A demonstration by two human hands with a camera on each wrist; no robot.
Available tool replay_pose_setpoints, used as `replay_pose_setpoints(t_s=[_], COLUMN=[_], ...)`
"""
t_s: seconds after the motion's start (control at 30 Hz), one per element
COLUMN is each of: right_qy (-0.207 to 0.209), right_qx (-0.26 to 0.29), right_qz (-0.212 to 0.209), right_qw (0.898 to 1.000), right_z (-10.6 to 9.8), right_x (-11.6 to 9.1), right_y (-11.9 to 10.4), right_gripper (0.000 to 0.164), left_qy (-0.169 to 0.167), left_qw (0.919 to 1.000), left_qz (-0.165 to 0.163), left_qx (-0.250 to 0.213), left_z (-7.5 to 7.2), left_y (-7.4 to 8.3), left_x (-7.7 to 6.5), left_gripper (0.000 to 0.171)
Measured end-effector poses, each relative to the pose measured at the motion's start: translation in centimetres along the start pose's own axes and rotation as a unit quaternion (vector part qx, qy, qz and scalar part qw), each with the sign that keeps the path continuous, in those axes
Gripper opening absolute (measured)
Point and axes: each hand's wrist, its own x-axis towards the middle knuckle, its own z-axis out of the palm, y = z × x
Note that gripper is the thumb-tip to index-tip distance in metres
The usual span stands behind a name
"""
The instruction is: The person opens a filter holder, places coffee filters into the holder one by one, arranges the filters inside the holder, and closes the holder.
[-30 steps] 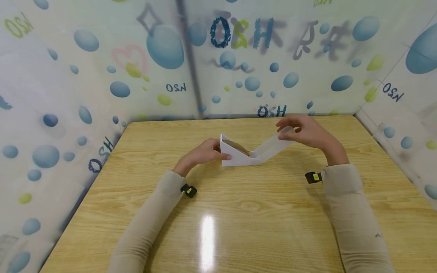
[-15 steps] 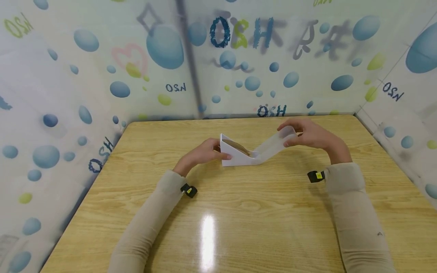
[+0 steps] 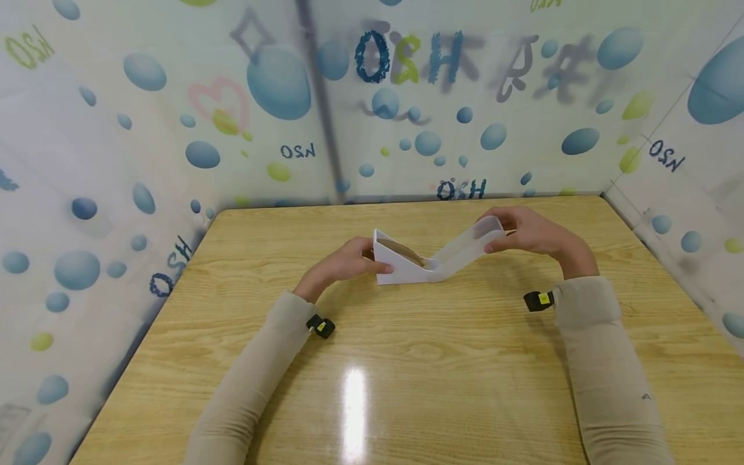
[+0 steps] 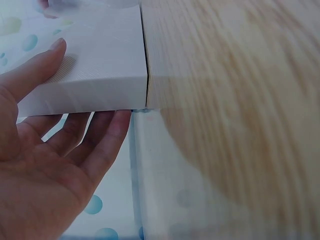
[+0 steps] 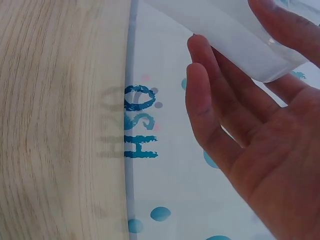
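A white box [image 3: 401, 271] with a sloping top stands on the wooden table, and a flat brown piece [image 3: 407, 249] shows inside it. My left hand [image 3: 347, 258] grips the box's tall left end, thumb on the near side. In the left wrist view, the fingers [image 4: 107, 135] lie along the end face. From the low right end a translucent lid [image 3: 465, 250] slants up to the right. My right hand [image 3: 531, 232] holds the raised end of the lid between thumb and fingers. The right wrist view has the lid [image 5: 235, 45] between thumb and fingers too.
The wooden table [image 3: 407, 361] reaches back to a white wall sheet [image 3: 360, 129] printed with blue and green drops. Each sleeve cuff carries a small black wrist camera, one by the left cuff [image 3: 321, 326] and one by the right [image 3: 538, 301].
My right hand has shifted slightly right and its hold on the lid's end has changed, with the curved end now showing. The left hand and the box have stayed put.
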Motion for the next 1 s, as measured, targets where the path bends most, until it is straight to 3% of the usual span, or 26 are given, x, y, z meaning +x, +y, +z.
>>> replay_pose_setpoints(t_s=[0.23,0.6,1.0], right_qy=[-0.007,-0.001,0.002], right_qx=[-0.012,0.016,0.022], right_qz=[-0.013,-0.008,-0.014], right_qw=[1.0,1.0,1.0], right_z=[0.0,0.3,0.6], right_x=[-0.1,0.0,0.2], right_y=[-0.3,-1.1,-1.3], right_gripper=[0.05,0.042,0.044], left_qy=[-0.001,-0.003,-0.003], left_qw=[1.0,1.0,1.0], left_qz=[0.002,0.002,0.005], left_qx=[-0.001,-0.003,-0.003], left_z=[0.0,-0.1,0.0], left_y=[0.0,-0.2,0.0], left_x=[0.0,0.0,0.0], left_gripper=[0.036,0.038,0.038])
